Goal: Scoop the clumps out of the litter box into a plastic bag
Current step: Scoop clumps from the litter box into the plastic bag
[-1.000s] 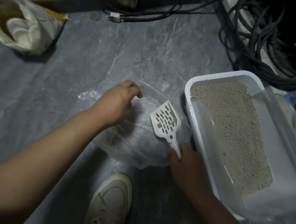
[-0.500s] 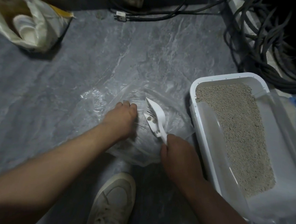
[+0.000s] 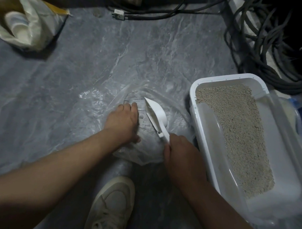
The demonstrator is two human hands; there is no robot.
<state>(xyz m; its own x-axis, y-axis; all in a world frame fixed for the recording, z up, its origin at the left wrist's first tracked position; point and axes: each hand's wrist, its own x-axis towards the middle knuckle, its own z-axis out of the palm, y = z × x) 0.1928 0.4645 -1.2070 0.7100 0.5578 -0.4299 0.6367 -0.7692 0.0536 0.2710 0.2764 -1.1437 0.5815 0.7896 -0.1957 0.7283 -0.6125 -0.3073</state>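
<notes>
The white scoop sits at the centre of the frame, turned on its side with its back facing right, its blade over the clear plastic bag. The right hand wraps its fingers round the scoop's handle, just below and right of the blade. The left hand lies on the bag just left of the scoop, fingers reaching forward onto the crinkled plastic; whether they pinch the film or only press it down cannot be told. A small dark bit shows between the left hand and the scoop, seemingly inside the bag.

The bag spreads over the grey marbled floor from centre frame toward the upper middle, its bulged lower end between the two wrists.

The litter box, white-rimmed, stands at the right of the frame, just beside the bag, with pale litter filling it and a clear liner draped over its right and lower edges.

A pale shoe is at bottom centre. In the upper left lies a white-and-yellow sack. Dark cables coil in the upper right, and a plug rests at top centre.
</notes>
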